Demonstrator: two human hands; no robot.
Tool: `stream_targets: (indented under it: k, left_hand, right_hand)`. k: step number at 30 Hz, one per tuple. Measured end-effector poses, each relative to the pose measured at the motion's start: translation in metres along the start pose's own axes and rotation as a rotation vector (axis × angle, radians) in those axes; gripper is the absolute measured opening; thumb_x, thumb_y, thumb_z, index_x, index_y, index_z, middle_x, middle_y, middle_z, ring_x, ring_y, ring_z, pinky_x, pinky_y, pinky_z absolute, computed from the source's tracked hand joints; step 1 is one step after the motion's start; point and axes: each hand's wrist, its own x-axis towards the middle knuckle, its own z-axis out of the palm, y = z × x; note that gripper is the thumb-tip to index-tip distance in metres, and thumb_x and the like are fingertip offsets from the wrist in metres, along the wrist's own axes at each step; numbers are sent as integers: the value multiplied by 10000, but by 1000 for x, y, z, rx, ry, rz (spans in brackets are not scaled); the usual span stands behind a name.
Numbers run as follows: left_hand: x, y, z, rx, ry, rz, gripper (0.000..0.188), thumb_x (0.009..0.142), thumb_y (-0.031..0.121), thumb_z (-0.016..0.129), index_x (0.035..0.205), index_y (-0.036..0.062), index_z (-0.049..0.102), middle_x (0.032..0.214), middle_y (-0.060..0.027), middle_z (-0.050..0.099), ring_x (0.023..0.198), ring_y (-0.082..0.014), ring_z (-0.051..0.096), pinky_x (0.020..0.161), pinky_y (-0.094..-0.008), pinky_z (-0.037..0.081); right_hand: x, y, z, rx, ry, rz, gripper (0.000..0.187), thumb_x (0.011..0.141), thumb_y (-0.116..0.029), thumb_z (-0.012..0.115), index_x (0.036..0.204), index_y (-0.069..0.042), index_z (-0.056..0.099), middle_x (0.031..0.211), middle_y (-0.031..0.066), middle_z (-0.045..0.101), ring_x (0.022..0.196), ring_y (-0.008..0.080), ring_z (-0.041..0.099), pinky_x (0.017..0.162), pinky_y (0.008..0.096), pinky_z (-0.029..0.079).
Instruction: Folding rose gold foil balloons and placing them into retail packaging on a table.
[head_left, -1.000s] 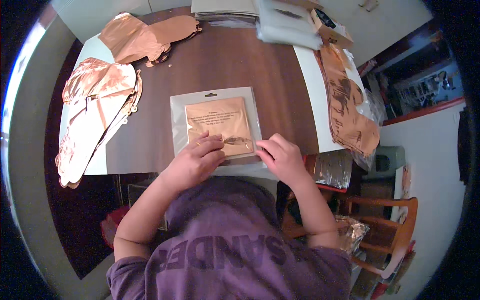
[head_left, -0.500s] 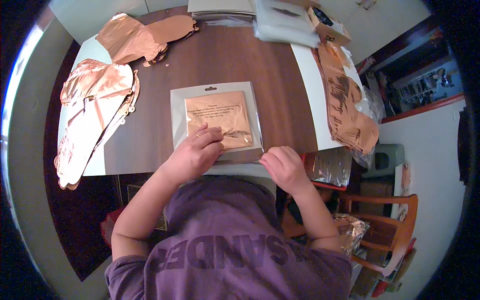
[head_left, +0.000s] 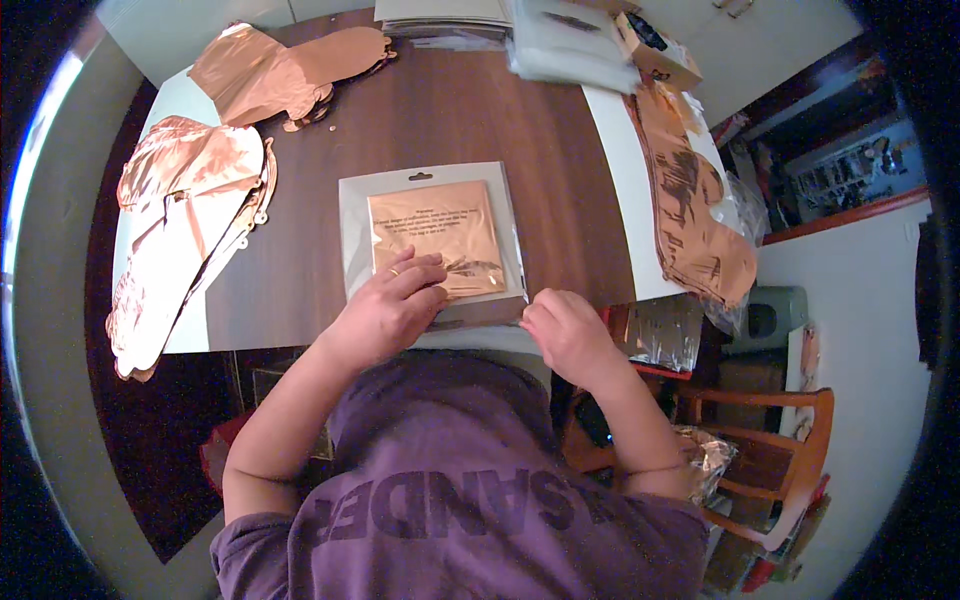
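A clear plastic bag (head_left: 510, 225) lies on the table in front of me, with a pale grey backing card (head_left: 355, 215) inside it. On the card sits a folded square of rose-gold foil (head_left: 460, 202), seen through dark printing. My left hand (head_left: 392, 305) rests on the lower left part of the package, its fingers laid over the foil and a little apart; a ring shows on one finger. At the lower right corner, my right hand (head_left: 568, 335) pinches the edge of the bag between thumb and fingers. The fingertips of that hand are partly hidden.
Flat rose-gold foil balloons (head_left: 190, 210) lie at the left, with more foil pieces (head_left: 290, 75) at the back left and a stack (head_left: 690, 190) at the right edge. Cards (head_left: 445, 12), clear bags (head_left: 565, 45) and a small box (head_left: 655, 50) stand behind. A wooden chair (head_left: 815, 440) is at the right.
Almost nothing differs. My right hand has shifted very slightly at the bag's corner, and my left hand keeps its place on the package.
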Motion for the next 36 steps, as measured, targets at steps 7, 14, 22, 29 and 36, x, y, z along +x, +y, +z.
stream_targets:
  k: [7,14,22,29,36]
  left_hand:
    - [-3,-1,1,-20,-24,-34,181,796,73,724,968,52,673,1100,-115,639,1155,-319,597,1055,-511,423]
    - [-1,0,1,-7,-2,-14,179,785,72,667,959,38,642,1088,-115,617,1162,-302,586,1050,-508,432]
    - [-2,0,0,17,-5,-8,187,776,75,667,957,35,640,1096,-114,614,1174,-303,578,1054,-509,426]
    - [-1,2,-1,-16,-15,-29,180,784,66,685,961,47,658,1098,-111,623,1154,-305,592,1060,-512,418]
    - [-4,1,2,-25,-10,-32,206,783,58,717,983,58,667,1109,-115,625,1140,-314,601,1066,-523,408]
  right_hand:
    - [-11,-14,-2,120,-20,0,176,785,-62,704,909,-32,584,917,118,571,840,312,582,740,408,482]
    - [11,0,-11,-13,-86,27,179,793,-61,689,898,-30,548,861,118,534,809,314,579,721,413,478]
    - [-1,-6,-4,28,-156,-16,143,790,-30,669,870,-40,550,849,119,541,788,325,571,728,423,469]
    - [3,-8,-14,-13,-8,62,168,836,-116,661,962,-48,572,899,102,550,831,306,563,762,409,471]
    - [14,1,-13,-16,-126,0,163,796,-64,685,879,-46,546,842,117,516,787,314,552,720,409,464]
